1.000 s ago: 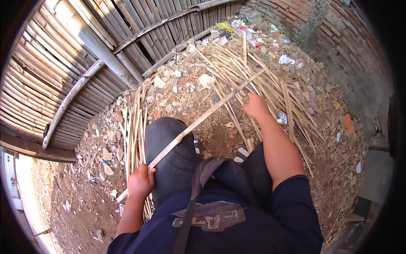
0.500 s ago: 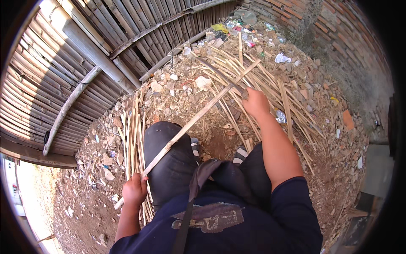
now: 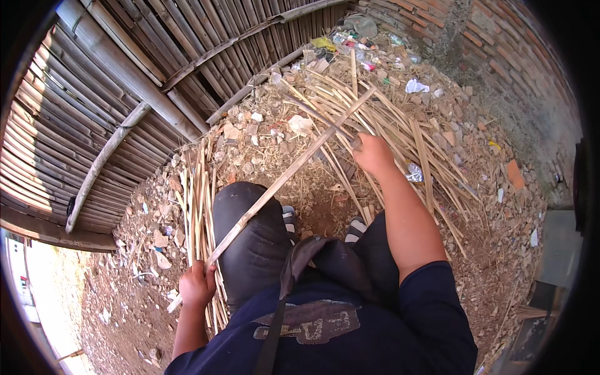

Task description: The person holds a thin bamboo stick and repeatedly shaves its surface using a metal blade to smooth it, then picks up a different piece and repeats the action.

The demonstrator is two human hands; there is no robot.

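My left hand (image 3: 197,285) is closed round the lower end of a long, pale bamboo strip (image 3: 274,189). The strip slants up and to the right across my left knee. My right hand (image 3: 375,155) grips the handle of a machete, its long dark blade (image 3: 317,115) pointing away to the upper left. Near the strip's far end the blade crosses it, apparently touching. Beside my left leg lies a bundle of thin bamboo strips (image 3: 199,206). A larger, loose pile of split strips (image 3: 400,134) spreads on the ground beyond my right hand.
A bamboo-slat wall (image 3: 69,134) rises at the left, and a brick wall (image 3: 512,56) stands at the right. Stones, dry straw and litter cover the ground, including a white scrap (image 3: 417,86) and a shiny silver wrapper (image 3: 414,172). My sandalled feet (image 3: 355,230) are between the piles.
My right hand and the machete have shifted slightly left, and the blade lies at a flatter angle. The strip's far end has moved a little left. My left hand keeps its hold.
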